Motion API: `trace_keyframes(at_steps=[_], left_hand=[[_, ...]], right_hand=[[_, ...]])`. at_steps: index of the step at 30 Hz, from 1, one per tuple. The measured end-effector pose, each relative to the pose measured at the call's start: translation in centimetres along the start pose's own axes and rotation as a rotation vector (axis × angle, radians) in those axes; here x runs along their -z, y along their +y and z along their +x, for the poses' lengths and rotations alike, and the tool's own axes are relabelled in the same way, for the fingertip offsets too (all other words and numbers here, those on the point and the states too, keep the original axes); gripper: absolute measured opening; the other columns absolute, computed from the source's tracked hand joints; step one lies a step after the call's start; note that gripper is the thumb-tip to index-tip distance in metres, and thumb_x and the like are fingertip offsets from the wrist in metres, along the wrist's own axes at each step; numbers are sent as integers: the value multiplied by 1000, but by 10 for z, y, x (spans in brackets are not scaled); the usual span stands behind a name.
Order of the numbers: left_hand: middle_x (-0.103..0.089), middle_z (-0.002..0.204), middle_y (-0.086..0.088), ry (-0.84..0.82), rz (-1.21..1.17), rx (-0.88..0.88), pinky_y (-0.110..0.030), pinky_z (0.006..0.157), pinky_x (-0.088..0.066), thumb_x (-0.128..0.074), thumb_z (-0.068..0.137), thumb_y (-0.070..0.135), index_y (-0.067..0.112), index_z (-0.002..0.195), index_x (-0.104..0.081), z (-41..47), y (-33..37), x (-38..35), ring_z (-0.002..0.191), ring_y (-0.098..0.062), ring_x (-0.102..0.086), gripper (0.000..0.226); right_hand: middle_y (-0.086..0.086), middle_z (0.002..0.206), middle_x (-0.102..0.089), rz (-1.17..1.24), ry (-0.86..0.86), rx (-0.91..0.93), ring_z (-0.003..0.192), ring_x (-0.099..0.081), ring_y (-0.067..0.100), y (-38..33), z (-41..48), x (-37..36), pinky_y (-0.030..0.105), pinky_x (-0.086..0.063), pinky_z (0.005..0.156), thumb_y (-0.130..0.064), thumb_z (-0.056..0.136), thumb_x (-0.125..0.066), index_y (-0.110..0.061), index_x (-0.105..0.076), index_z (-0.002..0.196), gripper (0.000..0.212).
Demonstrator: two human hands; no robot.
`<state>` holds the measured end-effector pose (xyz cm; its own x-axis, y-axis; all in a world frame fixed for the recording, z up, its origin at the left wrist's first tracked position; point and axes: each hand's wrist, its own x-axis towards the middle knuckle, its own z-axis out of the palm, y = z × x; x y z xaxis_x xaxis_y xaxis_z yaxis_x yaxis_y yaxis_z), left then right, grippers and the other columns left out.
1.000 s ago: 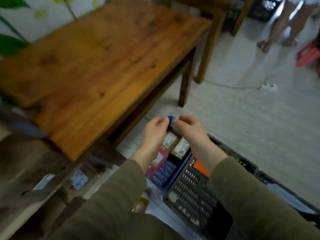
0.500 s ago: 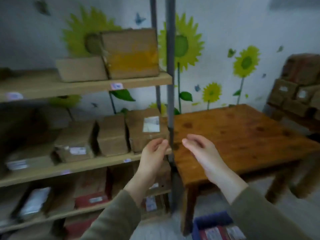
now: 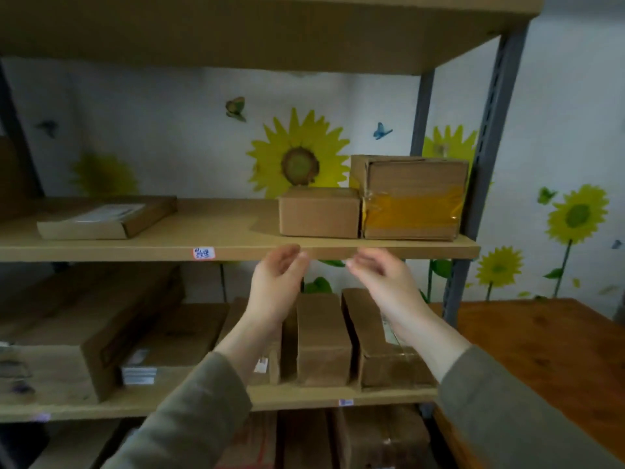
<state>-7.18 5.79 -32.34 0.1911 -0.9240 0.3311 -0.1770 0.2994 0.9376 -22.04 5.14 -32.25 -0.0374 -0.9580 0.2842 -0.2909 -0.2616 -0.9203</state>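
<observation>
My left hand (image 3: pixel 275 282) and my right hand (image 3: pixel 382 282) are raised side by side in front of a shelf board (image 3: pixel 101 250), just below its front edge. Both have loosely curled fingers and hold nothing. On that shelf, right above my hands, a small plain cardboard box (image 3: pixel 319 213) stands next to a bigger box (image 3: pixel 414 198) wrapped with yellow tape. A flat cardboard box (image 3: pixel 108 216) lies at the shelf's left. A small handwritten label (image 3: pixel 203 253) is stuck on the shelf edge.
The lower shelf (image 3: pixel 297 396) carries several cardboard boxes behind my forearms, and more sit below it. Grey metal uprights (image 3: pixel 480 157) frame the rack on the right. A wooden table (image 3: pixel 548 350) stands right of the rack. The wall has sunflower stickers.
My view swung up from the baskets on the floor to the rack's upper shelf. My hands let go of the blue basket and rose to the shelf edge, both holding nothing.
</observation>
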Motion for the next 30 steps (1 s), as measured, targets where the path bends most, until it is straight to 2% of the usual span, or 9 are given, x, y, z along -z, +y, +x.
trace_keyframes(at_steps=[3,7,12,13,15,19,21,25,30], left_hand=[[-63,112,-5,56,-13,-57,-29,94,-47,-54,93,20,7,121,-57,39,3,20,106,-17,-58,31],[-58,124,-10,117,99,-102,-30,97,-41,-55,91,23,4,130,-50,95,7,24,118,-23,-53,43],[-24,153,-17,-89,703,-361,-34,114,-18,-57,90,34,23,145,-31,142,8,15,144,-27,-15,62],[-20,154,-17,-142,817,-379,-33,114,-16,-56,90,36,24,144,-34,146,7,15,144,-27,-14,59],[-35,149,-11,-181,913,-395,-33,110,-28,-55,91,37,22,140,-42,150,6,16,138,-26,-32,53],[-63,121,-10,-54,889,-444,-35,92,-45,-58,89,35,12,120,-60,151,8,32,112,-28,-56,38],[-64,117,-11,-23,814,-441,-33,93,-44,-62,87,32,10,116,-62,149,8,42,110,-27,-57,37],[-61,121,-10,10,725,-452,-21,97,-32,-64,86,28,8,117,-63,140,3,51,119,-23,-50,37],[-63,116,-5,148,410,-251,-27,88,-43,-52,93,32,13,119,-62,133,6,57,108,-22,-57,34]], right_hand=[[-1,136,-50,-51,71,108,113,-47,5,-18,26,-12,19,-37,90,-24,94,-53,-15,-45,136,44],[2,136,-50,-69,194,139,124,-47,15,-37,62,-27,25,-37,99,-22,94,-52,-13,-47,134,42],[4,130,-53,-35,296,75,116,-49,15,-34,84,-37,26,-38,96,-20,94,-51,-12,-51,129,36],[5,128,-54,-33,298,74,113,-49,13,-30,87,-37,25,-38,93,-18,94,-51,-11,-52,128,35],[5,125,-56,-33,309,79,109,-49,12,-26,91,-34,24,-38,92,-17,94,-51,-11,-54,126,32],[5,121,-56,15,409,135,105,-50,12,-23,99,-33,25,-40,89,-16,94,-51,-11,-55,121,28],[5,123,-56,43,402,144,112,-52,15,-25,104,-37,26,-40,91,-24,93,-53,-11,-53,124,33],[3,127,-51,143,182,-53,117,-47,21,-39,111,-52,34,-39,93,-44,91,-52,-10,-45,132,54],[5,146,-37,175,143,-60,132,-38,24,-40,115,-66,36,-34,107,-27,95,-52,-13,-34,143,53]])
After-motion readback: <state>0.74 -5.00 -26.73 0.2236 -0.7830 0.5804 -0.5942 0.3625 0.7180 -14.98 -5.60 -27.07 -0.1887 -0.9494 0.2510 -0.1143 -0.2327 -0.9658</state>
